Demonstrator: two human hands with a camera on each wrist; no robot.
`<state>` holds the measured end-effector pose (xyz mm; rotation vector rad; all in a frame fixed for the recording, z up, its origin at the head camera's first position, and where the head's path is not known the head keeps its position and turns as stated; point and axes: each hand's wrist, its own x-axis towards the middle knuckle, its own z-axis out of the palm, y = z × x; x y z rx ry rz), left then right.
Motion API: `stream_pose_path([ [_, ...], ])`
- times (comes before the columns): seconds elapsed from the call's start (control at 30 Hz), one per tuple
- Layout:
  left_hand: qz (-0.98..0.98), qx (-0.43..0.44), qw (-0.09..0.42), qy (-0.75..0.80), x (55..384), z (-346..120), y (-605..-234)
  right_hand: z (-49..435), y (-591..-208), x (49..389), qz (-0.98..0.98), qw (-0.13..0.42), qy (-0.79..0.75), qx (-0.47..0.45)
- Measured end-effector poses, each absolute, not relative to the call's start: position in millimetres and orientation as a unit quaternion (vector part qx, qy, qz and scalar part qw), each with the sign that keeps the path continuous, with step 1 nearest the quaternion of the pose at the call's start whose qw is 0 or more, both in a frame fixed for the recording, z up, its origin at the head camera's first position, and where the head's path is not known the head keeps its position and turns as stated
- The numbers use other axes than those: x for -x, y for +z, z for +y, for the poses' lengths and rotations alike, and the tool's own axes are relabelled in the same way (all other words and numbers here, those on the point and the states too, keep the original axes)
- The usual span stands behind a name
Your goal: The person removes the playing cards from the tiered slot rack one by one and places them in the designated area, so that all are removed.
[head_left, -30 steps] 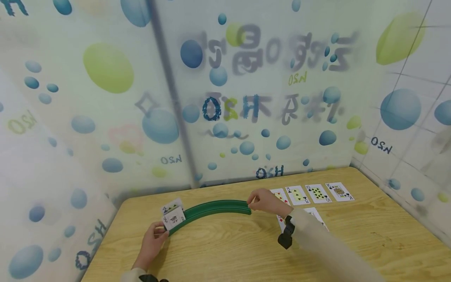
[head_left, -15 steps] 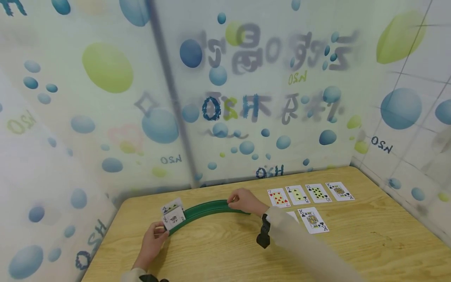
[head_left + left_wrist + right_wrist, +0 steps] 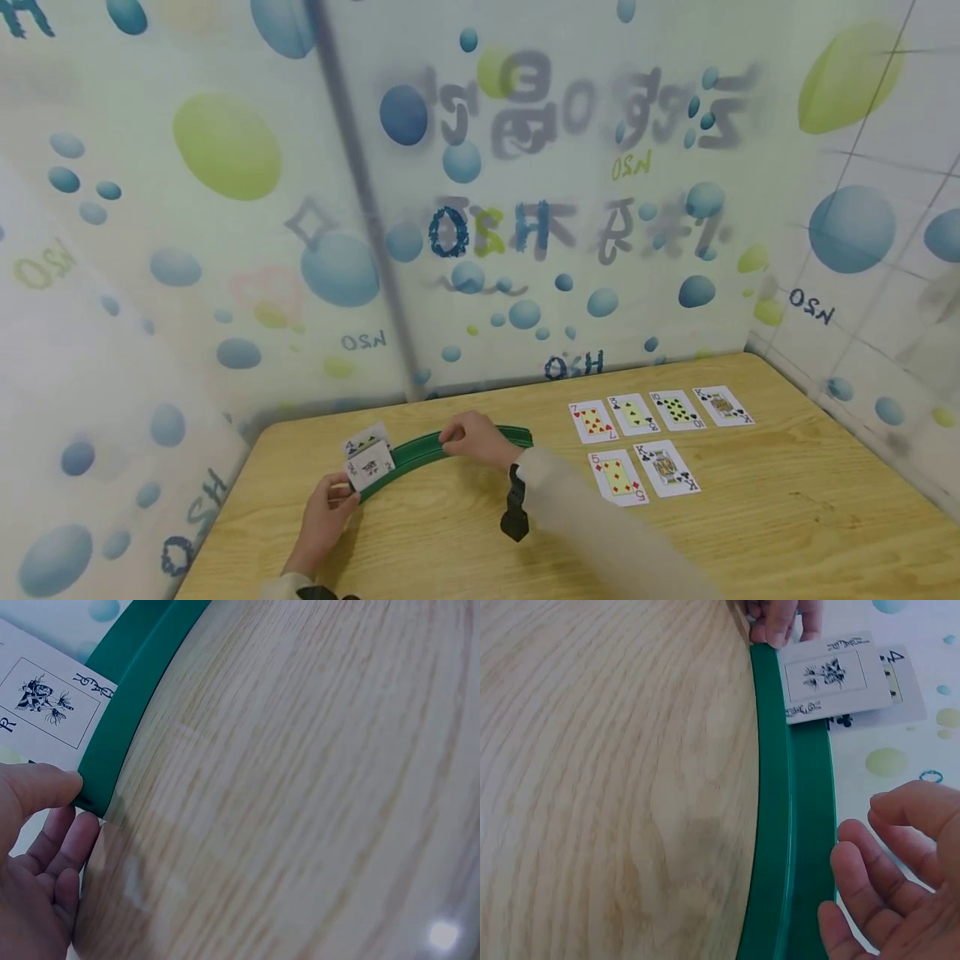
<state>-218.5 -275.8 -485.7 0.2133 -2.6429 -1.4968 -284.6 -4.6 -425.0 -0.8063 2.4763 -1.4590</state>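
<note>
A curved green card holder (image 3: 416,452) lies on the wooden table. At its left end my left hand (image 3: 327,512) pinches the holder, thumb on the near side, as the left wrist view shows. A joker card (image 3: 371,467) stands in the slots at that end, with a four of clubs (image 3: 366,435) upright behind it. Over the middle of the holder is my right hand (image 3: 480,439), its fingers loosely curled and holding nothing. In the right wrist view its fingertips (image 3: 847,859) are right by the holder's far edge.
Right of the holder, cards lie face up in two rows. The back row has a seven of hearts (image 3: 592,422), a black card (image 3: 633,415), a ten (image 3: 678,411) and a king (image 3: 722,407). In front lie a five of diamonds (image 3: 618,477) and another king (image 3: 667,468).
My right hand has moved left along the holder, from its right end to about the middle, uncovering the face-up cards. The left hand and the two standing cards stay put.
</note>
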Motion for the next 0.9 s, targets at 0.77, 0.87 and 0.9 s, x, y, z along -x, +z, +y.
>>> stream_pose_path([
  [0.77,-0.866,-0.073,0.051,-0.493,217,-275,-484,-62,-437,271,0.838,0.081,-0.484,0.238],
  [0.87,-0.865,-0.072,0.049,-0.494,217,-275,-484,-64,-439,268,0.833,0.081,-0.496,0.230],
  [0.9,-0.865,-0.070,0.049,-0.494,217,-275,-484,-65,-439,267,0.832,0.082,-0.500,0.228],
])
